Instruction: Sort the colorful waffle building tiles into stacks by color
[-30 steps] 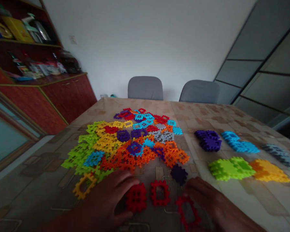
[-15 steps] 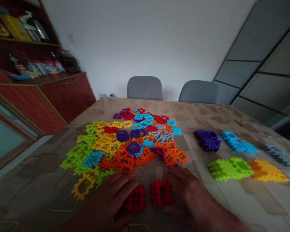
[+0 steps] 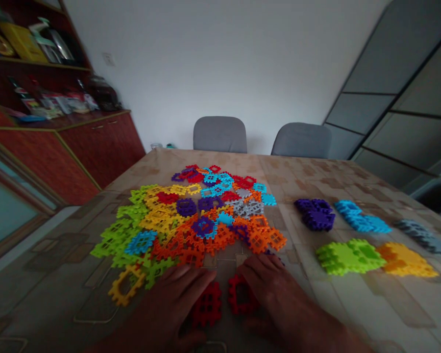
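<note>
Two groups of red interlocking plastic tiles lie side by side at the table's near edge, with a narrow gap between them. My left hand (image 3: 172,296) is around the left red tile (image 3: 208,305), which has a small-paned window; the fingers lie along its far side and the thumb along its near side. My right hand (image 3: 274,287) grips the right red tile (image 3: 238,297), which has a larger opening, and covers its right part. How many tiles are under each hand cannot be seen. A purple tile (image 3: 271,254) partly shows beyond my right fingertips.
A wide pile of mixed-colour tiles (image 3: 161,218) spreads beyond my hands. To the right are neat stacks: purple (image 3: 318,215), blue (image 3: 363,219), grey (image 3: 424,238), green (image 3: 349,257) and yellow-orange (image 3: 407,260). Two grey chairs (image 3: 220,135) stand at the far side.
My right hand has shifted left over the right red tile and covers more of it. My left fingertips reach slightly further right. The pile and stacks are unchanged.
</note>
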